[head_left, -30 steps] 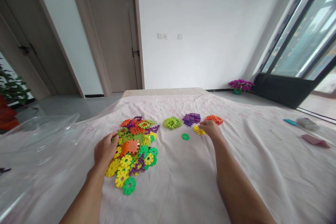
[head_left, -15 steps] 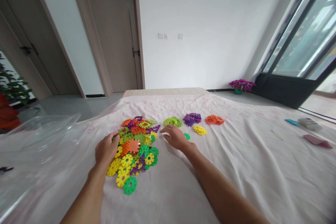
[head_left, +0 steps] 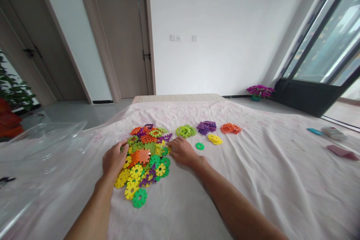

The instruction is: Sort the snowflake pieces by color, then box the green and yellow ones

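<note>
A mixed pile of plastic building pieces (head_left: 143,156) in several colours lies on the cloth, with toothed squares and notched discs among them. My left hand (head_left: 114,158) rests against the pile's left edge, loosely curved and open, holding nothing visible. At the right edge my right hand (head_left: 182,151) has its fingers closed on a yellow notched piece (head_left: 169,149), mostly hidden by the fingertips. Beyond the right hand lie sorted heaps: lime green pieces (head_left: 186,131), purple pieces (head_left: 206,127), orange pieces (head_left: 230,128) and yellow discs (head_left: 215,139). A single green disc (head_left: 200,146) lies nearby.
Clear plastic containers (head_left: 50,140) stand at the left. A pink item (head_left: 342,152), a thin stick (head_left: 298,145), a blue object (head_left: 315,131) and a white object (head_left: 334,133) lie far right on the wrinkled pale cloth (head_left: 267,180).
My right hand has moved left and slightly down to the pile's right edge, and its fingers have closed on a yellow piece. My left hand stays in place.
</note>
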The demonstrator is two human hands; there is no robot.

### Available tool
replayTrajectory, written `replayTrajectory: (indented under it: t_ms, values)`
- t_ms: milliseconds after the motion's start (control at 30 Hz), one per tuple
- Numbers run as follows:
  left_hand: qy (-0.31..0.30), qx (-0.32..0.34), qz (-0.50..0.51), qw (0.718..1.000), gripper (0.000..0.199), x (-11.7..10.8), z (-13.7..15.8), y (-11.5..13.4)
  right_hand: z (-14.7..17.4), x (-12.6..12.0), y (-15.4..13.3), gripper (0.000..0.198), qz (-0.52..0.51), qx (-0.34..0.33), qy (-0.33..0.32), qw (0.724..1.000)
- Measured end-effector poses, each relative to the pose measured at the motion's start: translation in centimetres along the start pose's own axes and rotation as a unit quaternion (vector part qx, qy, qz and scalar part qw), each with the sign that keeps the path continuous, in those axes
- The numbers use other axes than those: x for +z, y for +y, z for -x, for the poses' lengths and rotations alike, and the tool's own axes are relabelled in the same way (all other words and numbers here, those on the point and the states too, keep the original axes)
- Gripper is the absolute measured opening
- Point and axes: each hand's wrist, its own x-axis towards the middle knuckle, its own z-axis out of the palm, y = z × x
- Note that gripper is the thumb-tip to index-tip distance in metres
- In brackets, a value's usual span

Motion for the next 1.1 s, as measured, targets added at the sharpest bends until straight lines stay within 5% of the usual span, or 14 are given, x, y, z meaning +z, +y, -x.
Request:
replayTrajectory:
  t_ms: [633, 833, 1100]
  values:
    - [0.0, 0.002, 0.001, 1.0, 0.046, 0.0, 0.0, 0.0, -0.4, 0.9, 0.8, 0.011, -0.104, 0.137, 0.08, 0.982]
    - [0.005, 0.001, -0.005, 1.0, 0.046, 0.1, -0.1, -0.1, 0.5, -2.6, 5.4, 0.016, -0.063, 0.273, 0.145, 0.949]
    - [-0.001, 0.0, -0.002, 1.0, 0.047, 0.1, -0.2, -0.2, 4.9, -7.9, 11.6, 0.021, 0.04, 0.445, 0.13, 0.885]
